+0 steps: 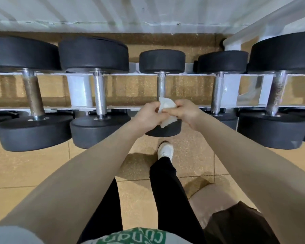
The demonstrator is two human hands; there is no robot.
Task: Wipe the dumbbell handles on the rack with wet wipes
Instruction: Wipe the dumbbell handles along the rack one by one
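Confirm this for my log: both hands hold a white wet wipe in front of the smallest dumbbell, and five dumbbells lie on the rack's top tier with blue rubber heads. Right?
Not quite: the head view shows the dumbbell heads are black, not blue. The rest holds: left hand and right hand both hold the white wet wipe in front of the smallest dumbbell, five on the rack.

Tan speckled floor tiles point(33, 173) run up to a white wall point(95, 13), seemingly ribbed panelling.

A white wet wipe point(166, 110) is held between both hands point(149, 114) point(187, 112) above a racked dumbbell's handle point(161, 85).
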